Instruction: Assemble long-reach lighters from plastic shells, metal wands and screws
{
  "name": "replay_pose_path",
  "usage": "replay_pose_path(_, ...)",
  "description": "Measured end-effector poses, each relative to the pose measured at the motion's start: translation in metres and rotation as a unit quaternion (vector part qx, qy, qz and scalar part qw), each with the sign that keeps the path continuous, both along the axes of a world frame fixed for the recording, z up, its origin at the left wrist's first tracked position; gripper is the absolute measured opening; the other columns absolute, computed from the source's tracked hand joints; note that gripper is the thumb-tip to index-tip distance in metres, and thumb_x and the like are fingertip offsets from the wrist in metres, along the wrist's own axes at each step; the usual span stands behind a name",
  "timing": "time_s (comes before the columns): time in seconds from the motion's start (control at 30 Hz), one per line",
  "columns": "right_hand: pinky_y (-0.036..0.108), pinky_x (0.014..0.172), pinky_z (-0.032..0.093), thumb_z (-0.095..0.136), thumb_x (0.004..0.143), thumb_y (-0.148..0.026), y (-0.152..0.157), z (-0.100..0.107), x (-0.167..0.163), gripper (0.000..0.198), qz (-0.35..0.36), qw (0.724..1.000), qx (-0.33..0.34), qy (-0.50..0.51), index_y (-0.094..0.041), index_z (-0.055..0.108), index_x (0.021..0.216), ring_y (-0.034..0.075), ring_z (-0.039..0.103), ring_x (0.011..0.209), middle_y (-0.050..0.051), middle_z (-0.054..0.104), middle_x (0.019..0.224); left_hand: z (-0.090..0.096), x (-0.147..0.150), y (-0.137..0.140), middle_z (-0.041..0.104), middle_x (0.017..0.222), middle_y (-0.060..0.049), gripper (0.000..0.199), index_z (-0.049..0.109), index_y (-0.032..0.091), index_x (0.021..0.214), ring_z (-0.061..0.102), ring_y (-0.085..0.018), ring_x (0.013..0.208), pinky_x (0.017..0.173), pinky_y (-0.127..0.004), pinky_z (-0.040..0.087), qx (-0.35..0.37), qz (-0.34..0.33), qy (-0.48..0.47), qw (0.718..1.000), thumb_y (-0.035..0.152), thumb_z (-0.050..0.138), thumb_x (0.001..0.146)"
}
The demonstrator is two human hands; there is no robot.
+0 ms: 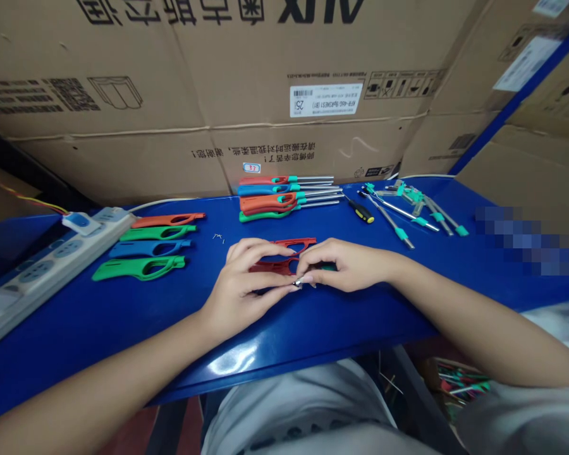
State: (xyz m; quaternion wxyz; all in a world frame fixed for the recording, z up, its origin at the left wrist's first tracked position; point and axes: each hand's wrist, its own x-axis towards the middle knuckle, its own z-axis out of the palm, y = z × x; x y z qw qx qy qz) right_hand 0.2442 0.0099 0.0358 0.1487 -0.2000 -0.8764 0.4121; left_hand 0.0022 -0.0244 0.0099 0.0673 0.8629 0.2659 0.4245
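Note:
My left hand (246,284) and my right hand (339,265) meet over the middle of the blue table. Their fingertips pinch a small dark and silvery part (297,283) between them; its exact kind is too small to make out. Just behind the fingers lie two red lighter casing halves (294,243), partly covered by both hands. A bit of teal green (329,266) shows under my right hand. Beyond the hands, several long-nosed lighters (270,202) with orange, blue and green handles are stacked with their metal tubes pointing right.
On the left lie orange, green and blue casing halves (140,268) beside a power strip (66,253). Tiny screws (218,237) sit nearby. A black and yellow screwdriver (361,212) and loose metal tubes with teal ends (422,212) lie right. A cardboard box (246,69) stands behind.

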Motion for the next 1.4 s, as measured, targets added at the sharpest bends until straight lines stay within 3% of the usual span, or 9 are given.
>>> replay_pose_path(0.17, 0.024, 0.073, 0.045, 0.057, 0.096, -0.027, -0.001, -0.002, -0.001, 0.014, -0.016, 1.0, 0.008, -0.016, -0.015, 0.064, 0.096, 0.013, 0.058, 0.08, 0.004, 0.067, 0.091, -0.003, 0.001, -0.001, 0.074, 0.115, -0.005, 0.011, 0.081, 0.029, 0.094, 0.061, -0.024, 0.107, 0.094, -0.044, 0.046, -0.028, 0.007, -0.005, 1.0, 0.024, 0.079, 0.084)
replay_pose_path(0.37, 0.023, 0.064, 0.039, 0.057, 0.097, -0.036, -0.004, -0.002, -0.006, 0.021, -0.046, 0.999, -0.009, -0.005, -0.016, 0.062, 0.089, 0.01, 0.048, 0.067, -0.002, 0.06, 0.078, -0.004, 0.003, 0.0, 0.075, 0.112, -0.005, 0.008, 0.08, 0.029, 0.091, 0.063, -0.024, 0.105, 0.093, -0.044, 0.046, -0.033, 0.025, -0.001, 0.999, 0.026, 0.078, 0.084)
replay_pose_path(0.57, 0.023, 0.058, 0.034, 0.059, 0.094, -0.039, -0.007, -0.002, -0.008, 0.028, -0.094, 0.993, 0.064, -0.046, -0.017, 0.057, 0.077, 0.009, 0.045, 0.06, -0.004, 0.052, 0.066, -0.004, 0.006, 0.0, 0.076, 0.111, -0.005, 0.01, 0.08, 0.029, 0.095, 0.063, -0.024, 0.104, 0.093, -0.044, 0.049, -0.058, 0.042, 0.002, 0.997, 0.029, 0.077, 0.085)
replay_pose_path(0.67, 0.022, 0.059, 0.034, 0.059, 0.093, -0.034, -0.004, 0.0, -0.003, 0.022, -0.108, 0.99, 0.077, -0.038, -0.017, 0.058, 0.079, 0.009, 0.045, 0.061, -0.004, 0.053, 0.068, -0.001, 0.003, 0.002, 0.075, 0.113, -0.007, 0.031, 0.075, 0.026, 0.112, 0.065, -0.024, 0.102, 0.092, -0.042, 0.052, -0.102, 0.039, 0.0, 0.994, 0.034, 0.079, 0.083)
replay_pose_path(0.77, 0.022, 0.059, 0.035, 0.059, 0.092, -0.033, 0.002, 0.002, 0.005, 0.022, -0.139, 0.987, 0.082, -0.019, -0.016, 0.058, 0.079, 0.009, 0.045, 0.061, -0.003, 0.054, 0.068, 0.0, -0.002, 0.008, 0.077, 0.106, -0.008, 0.038, 0.069, 0.022, 0.126, 0.068, -0.023, 0.096, 0.087, -0.038, 0.054, -0.173, 0.048, -0.012, 0.984, 0.04, 0.066, 0.092)
replay_pose_path(0.93, 0.022, 0.059, 0.036, 0.058, 0.093, -0.036, 0.009, 0.005, 0.015, 0.024, -0.177, 0.98, 0.09, -0.004, -0.016, 0.057, 0.078, 0.01, 0.044, 0.062, -0.002, 0.054, 0.069, -0.004, -0.008, 0.018, 0.078, 0.095, -0.006, 0.045, 0.073, 0.019, 0.115, 0.071, -0.022, 0.092, 0.088, -0.036, 0.055, -0.292, 0.066, -0.046, 0.953, 0.048, 0.041, 0.104)
replay_pose_path(1.1, 0.023, 0.061, 0.036, 0.058, 0.093, -0.036, 0.011, 0.008, 0.019, 0.024, -0.186, 0.977, 0.106, 0.003, -0.017, 0.057, 0.078, 0.01, 0.044, 0.063, -0.002, 0.054, 0.069, -0.007, -0.007, 0.021, 0.078, 0.1, -0.008, 0.041, 0.073, 0.017, 0.117, 0.073, -0.022, 0.087, 0.079, -0.033, 0.058, -0.348, 0.042, -0.059, 0.935, 0.049, 0.057, 0.096)
replay_pose_path(1.17, 0.023, 0.06, 0.036, 0.059, 0.092, -0.036, 0.011, 0.009, 0.021, 0.024, -0.178, 0.978, 0.106, -0.008, -0.017, 0.056, 0.078, 0.01, 0.044, 0.062, -0.002, 0.053, 0.068, -0.007, -0.008, 0.021, 0.078, 0.103, -0.009, 0.037, 0.074, 0.019, 0.117, 0.072, -0.022, 0.085, 0.075, -0.034, 0.059, -0.325, 0.048, -0.036, 0.944, 0.045, 0.062, 0.094)
replay_pose_path(1.4, 0.024, 0.057, 0.03, 0.061, 0.088, -0.035, 0.009, 0.01, 0.023, 0.023, -0.124, 0.975, 0.128, -0.131, -0.018, 0.057, 0.073, 0.011, 0.044, 0.06, -0.003, 0.053, 0.066, -0.001, -0.013, 0.022, 0.075, 0.094, -0.007, 0.021, 0.078, 0.022, 0.108, 0.066, -0.019, 0.084, 0.077, -0.034, 0.055, -0.093, 0.025, 0.064, 0.993, 0.027, 0.061, 0.096)
